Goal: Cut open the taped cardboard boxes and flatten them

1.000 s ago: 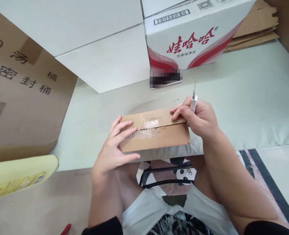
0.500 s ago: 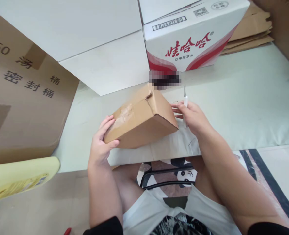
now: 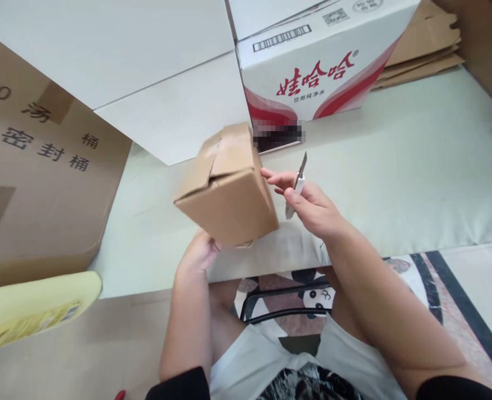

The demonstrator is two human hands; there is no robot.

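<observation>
Head cam feed, clock read w/ 12 at top of view. I had the sm. brown carton (image 3: 233,205) near centre, tilted over the cloth-covered counter (image 3: 399,178).

L hand (image 3: 202,253) at carton's 7 o'clock, holding it from below; fingertips hidden behind the box, so couldn't tell how firm the grip was. R hand (image 3: 314,208) at carton's 3 o'clock, closed round a white-handled knife (image 3: 299,184), blade out & pointing approx 12–1. Its outer fingers reached toward the carton's side, touching or just beside, couldn't tell.

Progress, my judgement: done = carton up in hand, blade exposed, upper flaps parted by a narrow gap at the near end of the seam. Not done = flaps lay down, neither folded back; no contents visible. Blade was clear of the cardboard, so no cut under way. Whether the tape along the seam was slit, too blurred to say. Underside mostly out of sight; a bit of loose edge showed at carton's 6. I'd have put it at an early stage, box unopened as far as I could see.
</observation>
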